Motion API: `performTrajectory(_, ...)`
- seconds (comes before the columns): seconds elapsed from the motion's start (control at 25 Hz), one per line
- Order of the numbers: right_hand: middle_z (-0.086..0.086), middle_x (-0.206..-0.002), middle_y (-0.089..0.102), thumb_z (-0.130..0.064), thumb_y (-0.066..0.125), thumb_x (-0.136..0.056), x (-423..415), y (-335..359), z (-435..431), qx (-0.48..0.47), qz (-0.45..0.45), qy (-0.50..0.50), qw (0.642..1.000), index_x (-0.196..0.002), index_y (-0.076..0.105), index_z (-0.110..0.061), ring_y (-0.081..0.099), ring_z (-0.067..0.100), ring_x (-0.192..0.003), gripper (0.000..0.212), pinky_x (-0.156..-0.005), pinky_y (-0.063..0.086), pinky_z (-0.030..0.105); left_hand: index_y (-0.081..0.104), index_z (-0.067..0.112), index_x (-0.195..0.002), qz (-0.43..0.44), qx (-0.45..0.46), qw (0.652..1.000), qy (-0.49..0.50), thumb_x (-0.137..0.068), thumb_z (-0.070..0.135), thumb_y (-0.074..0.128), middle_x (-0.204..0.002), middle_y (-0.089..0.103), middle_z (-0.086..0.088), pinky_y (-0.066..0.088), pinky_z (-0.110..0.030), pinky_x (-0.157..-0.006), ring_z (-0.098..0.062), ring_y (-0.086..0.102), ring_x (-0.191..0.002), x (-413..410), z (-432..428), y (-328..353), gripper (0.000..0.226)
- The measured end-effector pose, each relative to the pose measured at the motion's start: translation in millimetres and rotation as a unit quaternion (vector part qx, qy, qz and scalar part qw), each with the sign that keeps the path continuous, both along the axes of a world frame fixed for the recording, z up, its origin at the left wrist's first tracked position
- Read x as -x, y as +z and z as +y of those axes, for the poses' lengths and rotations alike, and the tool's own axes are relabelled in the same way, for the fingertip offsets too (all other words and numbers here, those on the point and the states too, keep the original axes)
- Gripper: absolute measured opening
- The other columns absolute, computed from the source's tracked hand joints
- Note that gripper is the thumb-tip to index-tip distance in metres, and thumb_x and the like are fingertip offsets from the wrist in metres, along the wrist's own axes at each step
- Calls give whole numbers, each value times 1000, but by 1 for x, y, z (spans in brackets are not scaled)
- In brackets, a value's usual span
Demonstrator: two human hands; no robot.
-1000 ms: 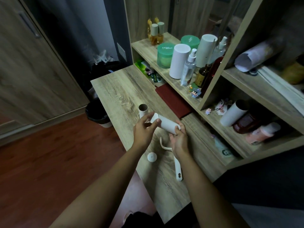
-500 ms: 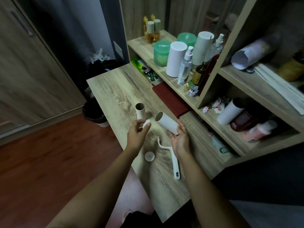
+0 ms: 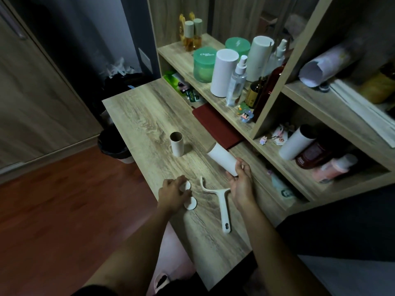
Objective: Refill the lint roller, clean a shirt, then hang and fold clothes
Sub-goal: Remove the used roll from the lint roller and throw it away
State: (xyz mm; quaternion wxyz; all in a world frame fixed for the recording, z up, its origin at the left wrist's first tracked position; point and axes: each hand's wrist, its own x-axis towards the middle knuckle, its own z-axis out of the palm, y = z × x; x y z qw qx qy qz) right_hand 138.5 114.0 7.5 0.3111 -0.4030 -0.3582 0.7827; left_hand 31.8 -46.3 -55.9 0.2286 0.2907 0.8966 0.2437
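My right hand [image 3: 240, 184] grips the lower end of a white lint roll refill [image 3: 222, 159], tilted up and to the left above the wooden desk [image 3: 149, 116]. My left hand [image 3: 173, 194] is low over the desk, its fingertips on a small white end cap [image 3: 187, 185]. A second white end cap [image 3: 190, 204] lies flat just below it. The white roller handle [image 3: 222, 208] lies on the desk between my hands, with no roll on it. An empty brown cardboard core [image 3: 177, 144] stands upright further back.
A dark red cloth [image 3: 215, 127] lies at the desk's back under the shelf unit [image 3: 271, 103], which holds bottles, jars and white cylinders. A black-lined bin [image 3: 113, 144] stands on the floor left of the desk. The desk's left edge is beside my left hand.
My left hand came off the roll's end with a white cap and dropped to the desk beside the other cap. My right hand still holds the roll, now open at its top end.
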Motion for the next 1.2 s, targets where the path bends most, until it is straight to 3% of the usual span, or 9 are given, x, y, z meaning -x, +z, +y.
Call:
performTrajectory(0.08,-1,-105,53,-13,40,-98,2,1,-2,-4,-6,3,1000,-103,50,-14,55,11,-95,11,-84,47,24,43,20,-137,-30,-59,997,27,-71,62,43,-129,56,-6,38,-39,-95,-27,43,-123,0,-4,4,77)
performTrajectory(0.2,1,-108,54,-19,44,-97,12,6,-12,-18,-17,5,1000,-108,49,-13,56,9,-94,13,-86,48,23,44,12,-134,-33,-135,988,71,-83,46,49,-132,54,-8,39,-30,-94,-25,49,-122,8,-10,14,61)
performTrajectory(0.36,7,-110,59,-53,67,-72,40,18,-41,-70,-34,28,997,-93,53,-21,61,11,-95,40,-88,51,29,47,9,-130,-8,-190,973,129,-94,28,53,-130,56,-10,41,-25,-86,-23,56,-116,41,-25,34,41)
performTrajectory(0.56,3,-96,60,-22,63,-84,102,27,-109,-86,-7,72,994,-91,47,-18,60,13,-87,19,-86,47,35,48,8,-130,22,-185,971,149,-94,22,53,-123,61,-15,37,-23,-84,-27,57,-115,113,-80,54,39)
performTrajectory(0.64,2,-93,59,-14,61,-87,143,27,-153,-88,-15,88,992,-91,45,-18,59,11,-82,17,-81,48,32,46,8,-133,29,-178,974,138,-95,23,50,-129,58,-13,38,-25,-87,-29,54,-119,150,-119,56,41)
performTrajectory(0.76,10,-101,59,-14,59,-89,196,20,-210,-115,-56,93,987,-92,43,-22,59,12,-79,18,-68,48,20,35,8,-143,20,-148,981,126,-98,29,44,-139,49,-16,36,-32,-101,-30,46,-128,197,-168,60,51)
performTrajectory(0.96,4,-130,50,-23,56,-91,271,6,-284,-112,-76,130,982,-132,45,-21,55,19,-111,42,-88,52,36,27,5,-146,27,-126,980,151,-99,29,41,-148,40,-12,30,-26,-104,-25,38,-135,274,-248,57,55)
performTrajectory(1.08,5,-123,51,-18,49,-95,307,4,-300,-86,-93,143,982,-135,44,-12,56,19,-105,41,-78,53,27,26,4,-146,8,-106,981,162,-99,31,41,-152,32,-14,24,-28,-111,-26,30,-140,313,-273,48,56)
performTrajectory(1.2,10,-126,53,-24,48,-95,344,-11,-303,-104,-150,166,969,-135,44,-12,58,24,-108,41,-88,53,40,27,3,-146,-1,-100,979,175,-99,31,41,-152,31,-15,23,-30,-112,-27,29,-141,353,-279,39,56)
